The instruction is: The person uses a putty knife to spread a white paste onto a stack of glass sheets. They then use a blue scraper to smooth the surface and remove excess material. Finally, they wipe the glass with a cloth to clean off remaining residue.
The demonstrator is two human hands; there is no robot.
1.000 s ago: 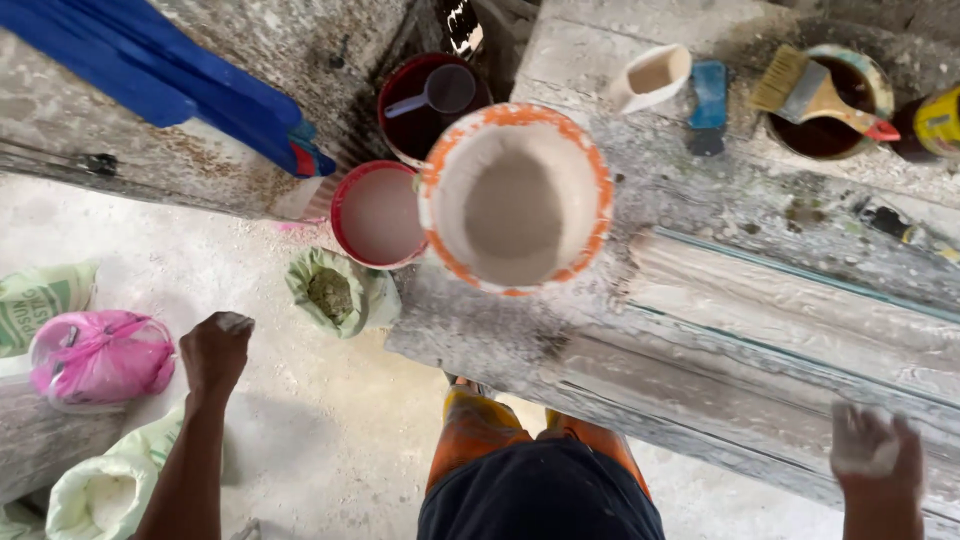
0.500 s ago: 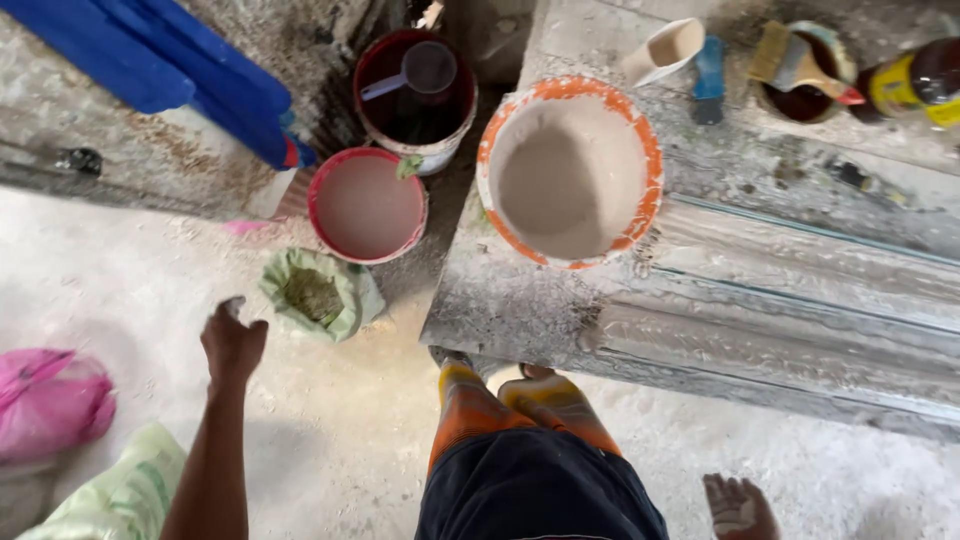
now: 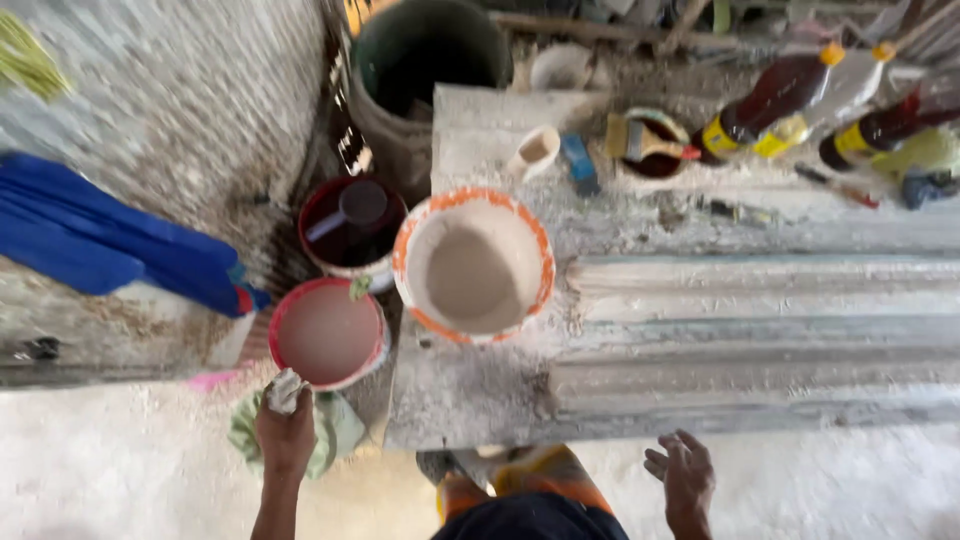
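Left hand [image 3: 285,432] now up at red-rimmed round bucket [image 3: 328,333], clamped on pale rag [image 3: 284,390]; right hand [image 3: 682,475] spread, empty; wiping unbegun.

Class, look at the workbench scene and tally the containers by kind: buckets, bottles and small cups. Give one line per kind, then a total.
Buckets: 4
Bottles: 3
Small cups: 1
Total: 8
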